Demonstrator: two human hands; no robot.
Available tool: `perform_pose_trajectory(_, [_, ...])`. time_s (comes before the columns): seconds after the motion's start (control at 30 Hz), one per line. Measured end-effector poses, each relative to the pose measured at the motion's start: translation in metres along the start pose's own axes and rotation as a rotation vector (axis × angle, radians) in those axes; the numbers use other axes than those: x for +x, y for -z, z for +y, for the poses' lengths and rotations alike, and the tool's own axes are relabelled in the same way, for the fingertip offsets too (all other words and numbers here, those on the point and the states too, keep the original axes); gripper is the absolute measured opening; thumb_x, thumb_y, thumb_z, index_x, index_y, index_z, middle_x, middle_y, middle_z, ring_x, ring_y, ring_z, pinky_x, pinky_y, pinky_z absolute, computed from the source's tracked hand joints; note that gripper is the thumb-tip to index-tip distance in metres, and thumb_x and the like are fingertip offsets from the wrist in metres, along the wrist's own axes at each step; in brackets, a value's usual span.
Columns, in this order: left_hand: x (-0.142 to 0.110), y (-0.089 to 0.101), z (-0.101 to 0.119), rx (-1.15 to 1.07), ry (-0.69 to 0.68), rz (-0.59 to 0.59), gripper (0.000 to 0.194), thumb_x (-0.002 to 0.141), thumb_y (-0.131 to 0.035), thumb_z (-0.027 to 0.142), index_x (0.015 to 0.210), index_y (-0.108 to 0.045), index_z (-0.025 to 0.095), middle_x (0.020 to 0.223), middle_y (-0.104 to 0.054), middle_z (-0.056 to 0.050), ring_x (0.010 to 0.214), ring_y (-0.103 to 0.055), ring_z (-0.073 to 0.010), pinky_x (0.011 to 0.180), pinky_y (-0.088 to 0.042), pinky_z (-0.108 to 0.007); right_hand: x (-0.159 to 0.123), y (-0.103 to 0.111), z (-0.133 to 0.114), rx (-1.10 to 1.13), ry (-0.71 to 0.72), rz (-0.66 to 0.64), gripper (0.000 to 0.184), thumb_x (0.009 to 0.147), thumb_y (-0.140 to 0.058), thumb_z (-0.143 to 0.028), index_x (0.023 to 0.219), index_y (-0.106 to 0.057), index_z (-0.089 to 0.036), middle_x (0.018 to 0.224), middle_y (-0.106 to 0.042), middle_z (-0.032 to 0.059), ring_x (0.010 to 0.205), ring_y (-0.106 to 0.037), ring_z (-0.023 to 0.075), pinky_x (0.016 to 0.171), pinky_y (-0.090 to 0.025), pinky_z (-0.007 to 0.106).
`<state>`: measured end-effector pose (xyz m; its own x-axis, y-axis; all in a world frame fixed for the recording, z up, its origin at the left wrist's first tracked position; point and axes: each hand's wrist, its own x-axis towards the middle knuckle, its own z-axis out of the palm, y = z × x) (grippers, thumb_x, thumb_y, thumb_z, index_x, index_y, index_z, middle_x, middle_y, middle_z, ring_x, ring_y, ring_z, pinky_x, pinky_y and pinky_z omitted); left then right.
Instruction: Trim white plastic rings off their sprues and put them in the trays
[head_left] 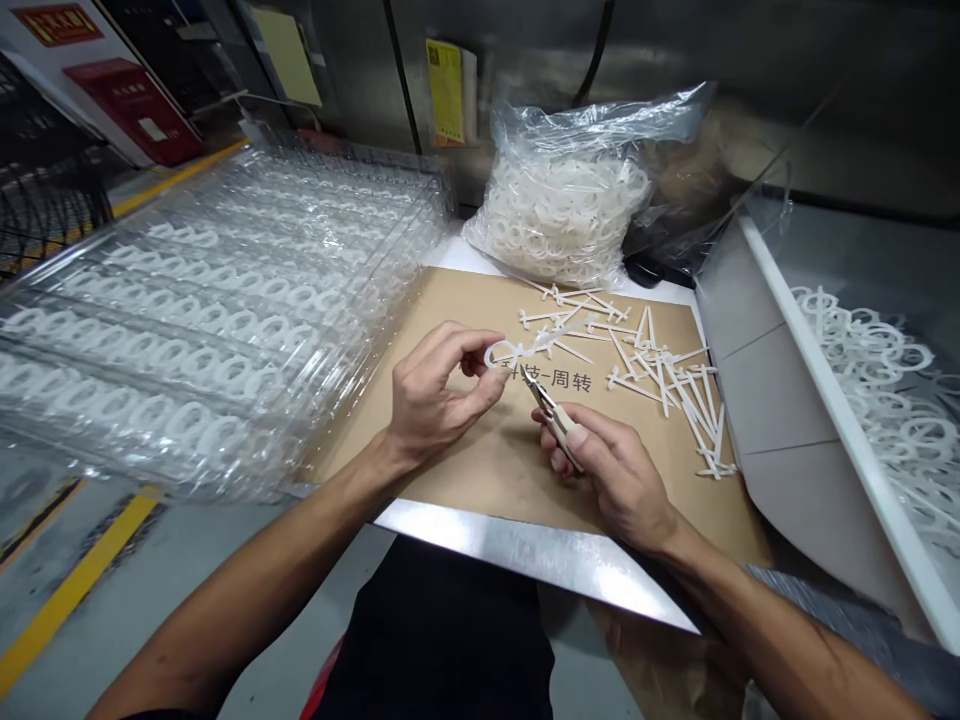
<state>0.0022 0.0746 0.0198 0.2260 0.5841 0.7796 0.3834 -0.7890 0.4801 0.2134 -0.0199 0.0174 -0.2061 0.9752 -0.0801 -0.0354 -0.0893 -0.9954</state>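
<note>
Over tan cardboard sheet [465, 500]: left hand [439, 400] pinches white plastic ring part [525, 350] between its fingers.
Right hand [607, 470]: fingers curl closely around steel side cutters [551, 410], their tips just beside the ring part.

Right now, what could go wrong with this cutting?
The side cutters in the right hand sit close to the left hand, so a slip could nick a finger. They could also gouge the white plastic ring, and a snipped piece could fly off among the loose runners.

Steel workbench [525, 548], cardboard sheet [480, 480] on top, loose white plastic pieces [660, 370]
</note>
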Motion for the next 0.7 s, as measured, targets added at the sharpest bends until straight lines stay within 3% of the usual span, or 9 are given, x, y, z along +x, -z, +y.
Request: perform_pose_trajectory(0.7, [-0.0067,-0.0021,0.0016,-0.050,0.008,-0.004,0.021,0.092,-0.071,0.023,0.113,-0.071,0.019,0.093,-0.072,-0.004,0.079,-0.067,-0.0133,0.071,-0.056,-0.028,-0.0023,-0.0019,-0.0013,-0.016,0.018,0.008,0.037,0.103,-0.054,-0.053,0.105,-0.068,-0.019,0.091,-0.060,0.0037,0.067,-0.049,0.0153,0.059,-0.039,0.029])
